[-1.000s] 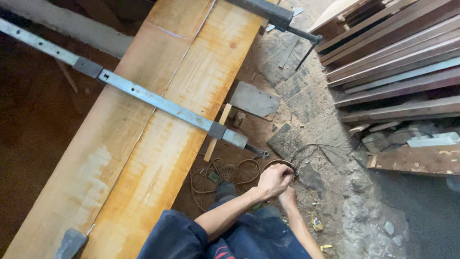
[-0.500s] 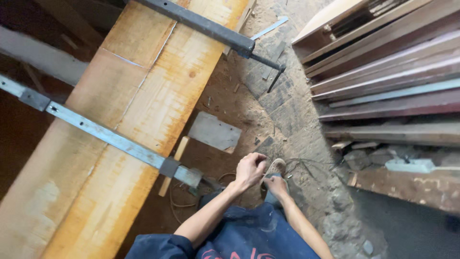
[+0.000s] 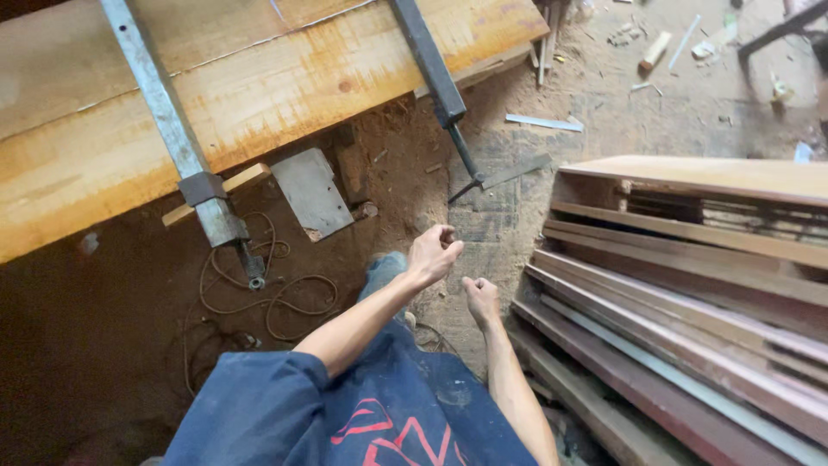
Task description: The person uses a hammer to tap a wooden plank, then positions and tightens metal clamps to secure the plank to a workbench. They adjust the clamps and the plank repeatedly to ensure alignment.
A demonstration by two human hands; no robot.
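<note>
- The person wears a dark blue short-sleeved shirt (image 3: 259,414); the sleeve on the left arm ends above the elbow in a loose, rounded cuff.
- The shirt front carries a red printed design of angular strokes outlined in a lighter tone.
- The cloth looks dusty, with a pale smudge near the middle of the chest.
- Both forearms are bare from the sleeve down.
- The left hand (image 3: 431,252) and right hand (image 3: 480,298) are bare: no gloves, rings, or watch visible.

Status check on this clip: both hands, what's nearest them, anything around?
Left hand loosely curled, holding nothing visible. Right hand fisted, contents hidden. Nearest: clamp handle, untouched. Cord on floor, stacked boards alongside.
</note>
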